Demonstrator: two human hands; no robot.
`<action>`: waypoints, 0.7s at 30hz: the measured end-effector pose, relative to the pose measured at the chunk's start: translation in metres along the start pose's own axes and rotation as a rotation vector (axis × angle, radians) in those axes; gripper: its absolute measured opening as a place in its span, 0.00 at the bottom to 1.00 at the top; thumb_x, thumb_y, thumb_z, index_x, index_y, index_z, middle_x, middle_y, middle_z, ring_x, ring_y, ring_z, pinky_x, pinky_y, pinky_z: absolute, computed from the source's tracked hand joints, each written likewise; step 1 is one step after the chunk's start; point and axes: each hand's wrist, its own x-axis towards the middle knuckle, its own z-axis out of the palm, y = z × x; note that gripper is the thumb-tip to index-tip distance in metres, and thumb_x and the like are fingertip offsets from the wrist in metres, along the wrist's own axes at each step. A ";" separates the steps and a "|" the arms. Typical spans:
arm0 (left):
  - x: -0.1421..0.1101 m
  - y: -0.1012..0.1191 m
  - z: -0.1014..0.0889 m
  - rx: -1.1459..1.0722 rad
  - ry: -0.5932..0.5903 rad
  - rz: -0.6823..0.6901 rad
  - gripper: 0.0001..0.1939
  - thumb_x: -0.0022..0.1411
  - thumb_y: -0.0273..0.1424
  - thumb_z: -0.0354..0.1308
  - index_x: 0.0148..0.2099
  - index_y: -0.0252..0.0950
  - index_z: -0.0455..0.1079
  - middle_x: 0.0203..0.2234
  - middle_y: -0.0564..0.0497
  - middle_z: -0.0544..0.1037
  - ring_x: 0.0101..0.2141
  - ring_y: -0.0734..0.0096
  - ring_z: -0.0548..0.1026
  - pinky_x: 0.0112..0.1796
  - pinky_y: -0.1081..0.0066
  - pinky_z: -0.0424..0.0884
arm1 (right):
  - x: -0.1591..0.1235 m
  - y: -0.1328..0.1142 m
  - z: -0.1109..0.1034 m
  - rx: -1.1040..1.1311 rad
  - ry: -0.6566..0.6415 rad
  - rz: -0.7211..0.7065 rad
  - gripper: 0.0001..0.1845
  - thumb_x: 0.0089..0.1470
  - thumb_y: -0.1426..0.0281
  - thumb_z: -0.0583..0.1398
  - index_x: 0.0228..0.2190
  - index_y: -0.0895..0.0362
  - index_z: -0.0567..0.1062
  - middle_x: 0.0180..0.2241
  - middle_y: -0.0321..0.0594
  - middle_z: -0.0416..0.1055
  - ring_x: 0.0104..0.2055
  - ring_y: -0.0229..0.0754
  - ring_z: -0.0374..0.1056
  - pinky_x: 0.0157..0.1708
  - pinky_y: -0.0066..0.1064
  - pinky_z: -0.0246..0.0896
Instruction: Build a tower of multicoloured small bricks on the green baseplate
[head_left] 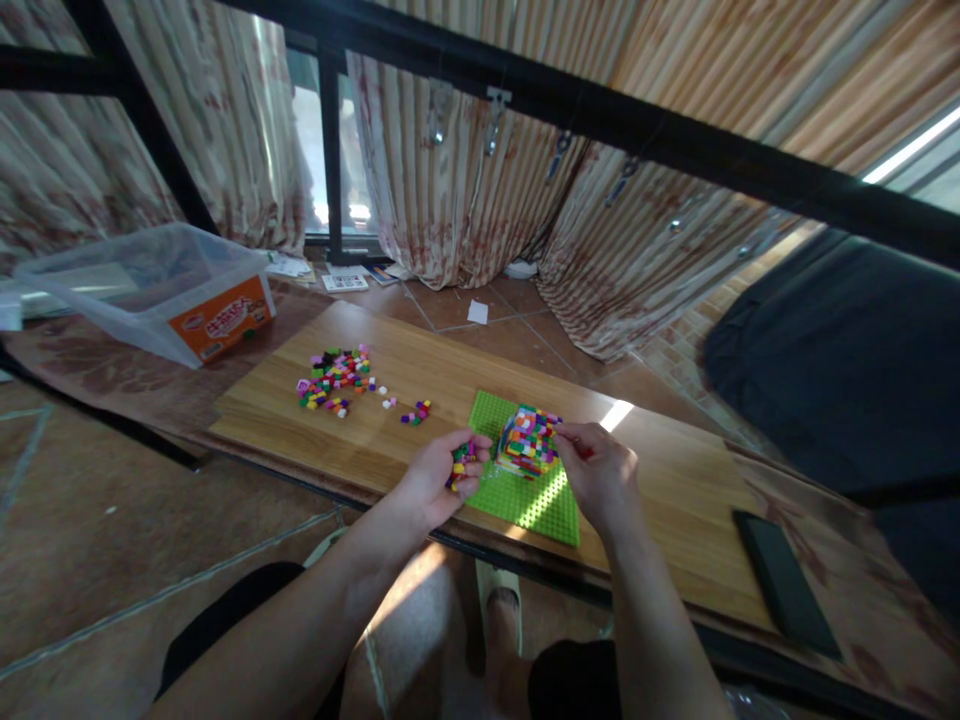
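Note:
A block built of many small coloured toy bricks point(531, 438) stands on a green studded baseplate point(502, 492). My left hand point(442, 475), palm up and fingers curled, cups a handful of loose toy bricks point(463, 462) just left of the block. At the block's right side is my right hand point(600, 465), thumb and forefinger pinched together at its upper edge. Whatever is between those fingertips is too small to make out; a bit of red shows under the fingers. Farther left on the wooden board lies a pile of loose coloured bricks point(341, 375), with a small cluster point(416, 412) nearer the baseplate.
The wooden board point(660, 490) rests on a cloth-covered table. A clear plastic bin point(150, 290) with an orange label stands at the left end. A dark flat object point(784, 580) lies at the right. Dark metal bars and curtains point(465, 200) are beyond.

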 end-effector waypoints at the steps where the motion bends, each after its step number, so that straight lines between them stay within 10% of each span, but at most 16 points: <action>1: -0.001 0.000 0.000 0.002 0.005 0.002 0.11 0.62 0.28 0.47 0.30 0.28 0.66 0.22 0.53 0.62 0.15 0.88 0.56 0.12 0.85 0.47 | 0.000 0.000 0.001 0.008 0.003 0.011 0.10 0.49 0.66 0.58 0.29 0.57 0.78 0.30 0.41 0.75 0.29 0.40 0.70 0.32 0.32 0.66; 21: -0.003 -0.001 0.005 0.019 0.037 0.032 0.11 0.62 0.28 0.47 0.30 0.28 0.66 0.21 0.54 0.62 0.14 0.88 0.55 0.12 0.84 0.47 | 0.006 0.014 0.007 0.309 0.028 0.360 0.25 0.42 0.54 0.63 0.36 0.62 0.78 0.29 0.45 0.77 0.27 0.41 0.71 0.23 0.30 0.65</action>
